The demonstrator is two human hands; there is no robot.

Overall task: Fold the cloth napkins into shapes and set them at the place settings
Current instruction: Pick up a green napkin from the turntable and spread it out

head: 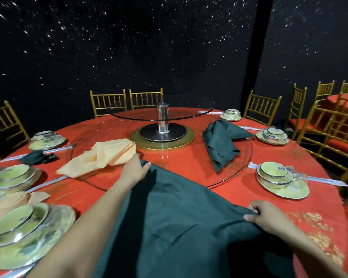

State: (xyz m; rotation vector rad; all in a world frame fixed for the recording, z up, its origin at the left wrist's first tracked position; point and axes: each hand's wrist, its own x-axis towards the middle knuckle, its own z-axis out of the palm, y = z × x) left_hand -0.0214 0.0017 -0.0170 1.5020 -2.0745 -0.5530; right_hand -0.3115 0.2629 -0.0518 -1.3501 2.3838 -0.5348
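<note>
A large dark green napkin [175, 221] lies spread on the red table in front of me. My left hand [135, 169] pinches its far corner near the glass turntable's edge. My right hand [267, 215] pinches its right corner, closer to me. A loose peach napkin [100, 157] and another dark green napkin [221, 145] lie crumpled on the turntable. A folded peach napkin [14, 201] sits by the near left place setting, and a small folded green one [36, 157] lies farther left.
Wrapped bowl-and-plate sets stand around the red table [189, 173]: at near left [26, 235], left [12, 177], right [279, 179] and far right [273, 135]. A glass lazy Susan [161, 115] on a metal post fills the centre. Gold chairs [261, 107] ring the table.
</note>
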